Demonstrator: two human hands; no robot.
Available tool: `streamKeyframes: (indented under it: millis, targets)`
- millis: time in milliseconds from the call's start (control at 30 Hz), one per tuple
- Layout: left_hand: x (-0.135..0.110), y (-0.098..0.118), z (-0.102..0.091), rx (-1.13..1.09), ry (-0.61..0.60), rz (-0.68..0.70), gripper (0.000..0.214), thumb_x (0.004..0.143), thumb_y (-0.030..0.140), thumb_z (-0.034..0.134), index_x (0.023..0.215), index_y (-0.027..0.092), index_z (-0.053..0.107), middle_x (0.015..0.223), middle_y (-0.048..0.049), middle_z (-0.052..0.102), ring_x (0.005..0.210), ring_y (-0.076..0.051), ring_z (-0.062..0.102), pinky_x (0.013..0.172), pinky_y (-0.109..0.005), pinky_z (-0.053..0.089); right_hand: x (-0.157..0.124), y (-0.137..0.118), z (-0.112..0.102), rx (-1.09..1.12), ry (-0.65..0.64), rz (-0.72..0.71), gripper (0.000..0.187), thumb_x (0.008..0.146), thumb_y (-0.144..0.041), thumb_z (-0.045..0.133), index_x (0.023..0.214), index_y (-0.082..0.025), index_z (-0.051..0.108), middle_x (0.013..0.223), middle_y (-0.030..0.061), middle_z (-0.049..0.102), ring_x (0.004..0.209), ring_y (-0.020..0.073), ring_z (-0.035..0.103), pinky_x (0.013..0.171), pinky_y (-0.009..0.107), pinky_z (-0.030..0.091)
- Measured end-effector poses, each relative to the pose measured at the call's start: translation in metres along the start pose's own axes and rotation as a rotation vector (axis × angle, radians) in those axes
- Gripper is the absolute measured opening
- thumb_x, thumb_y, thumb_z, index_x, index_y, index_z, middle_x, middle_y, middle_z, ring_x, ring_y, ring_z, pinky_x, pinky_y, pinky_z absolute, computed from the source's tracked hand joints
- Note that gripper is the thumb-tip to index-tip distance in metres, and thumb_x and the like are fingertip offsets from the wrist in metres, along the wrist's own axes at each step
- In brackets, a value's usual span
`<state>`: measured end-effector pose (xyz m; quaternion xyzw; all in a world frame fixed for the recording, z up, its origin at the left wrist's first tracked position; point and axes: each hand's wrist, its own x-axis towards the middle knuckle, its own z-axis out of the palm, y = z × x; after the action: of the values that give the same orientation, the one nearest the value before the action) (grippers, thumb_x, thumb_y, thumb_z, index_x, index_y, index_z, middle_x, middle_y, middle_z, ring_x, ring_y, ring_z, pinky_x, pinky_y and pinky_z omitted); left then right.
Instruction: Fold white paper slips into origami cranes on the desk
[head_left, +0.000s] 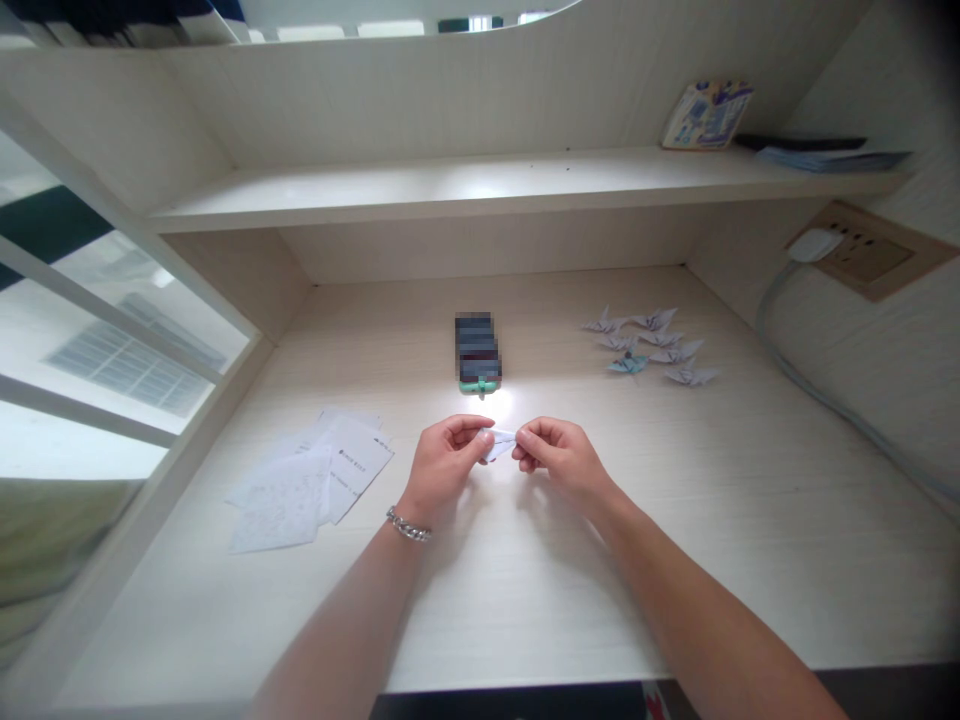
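Note:
A small folded piece of white paper (499, 444) is held between my two hands above the desk. My left hand (452, 452), with a chain bracelet on its wrist, pinches the paper's left end between thumb and fingers. At its right end, my right hand (553, 446) grips the tip with thumb and forefinger. To the right and farther back lie several folded paper cranes (675, 353), most of them white, and a blue one (628, 364) among them. A loose pile of paper sheets (307, 480) lies left of my hands, some with printing or writing.
A phone (478, 350) in a green case stands or lies just beyond my hands, its screen blurred. A shelf (420, 185) crosses above the desk (540, 580), bearing a small box (707, 115). At right, a cable (817, 390) runs from a wall socket (874, 250).

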<state>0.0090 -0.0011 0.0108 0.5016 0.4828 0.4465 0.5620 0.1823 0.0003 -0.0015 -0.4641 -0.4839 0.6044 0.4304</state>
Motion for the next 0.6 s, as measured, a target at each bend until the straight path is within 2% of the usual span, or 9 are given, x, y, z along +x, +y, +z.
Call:
streamKeyframes:
  millis: [233, 433, 600]
  targets:
    - [-0.0018, -0.0007, 0.0020, 0.043, -0.062, 0.017, 0.028, 0.072, 0.029, 0.066, 0.093, 0.011, 0.064, 0.070, -0.0058, 0.064, 0.063, -0.013, 0.059, 0.058, -0.024, 0.047, -0.0017, -0.0010, 0.0027, -0.134, -0.071, 0.003, 0.029, 0.075, -0.044, 0.060, 0.072, -0.015, 0.060, 0.064, 0.0030, 0.062, 0.055, 0.0121, 0.056, 0.054, 0.025, 0.044]
    - [-0.0027, 0.0009, 0.0000, 0.021, -0.154, 0.008, 0.039, 0.069, 0.021, 0.069, 0.105, 0.011, 0.059, 0.089, -0.0104, 0.067, 0.082, -0.018, 0.063, 0.073, -0.029, 0.050, -0.0003, 0.0054, 0.0050, -0.186, -0.003, 0.010, 0.029, 0.077, -0.044, 0.057, 0.071, -0.016, 0.059, 0.061, 0.0018, 0.061, 0.051, 0.0120, 0.053, 0.050, 0.024, 0.040]
    - [-0.0023, -0.0011, -0.0004, 0.024, -0.161, 0.007, 0.040, 0.069, 0.021, 0.069, 0.106, 0.012, 0.058, 0.090, -0.0110, 0.067, 0.082, -0.019, 0.064, 0.073, -0.029, 0.050, -0.0004, 0.0064, 0.0045, -0.182, 0.010, 0.020, 0.030, 0.078, -0.045, 0.056, 0.069, -0.017, 0.058, 0.059, 0.0014, 0.060, 0.050, 0.0117, 0.052, 0.048, 0.024, 0.038]
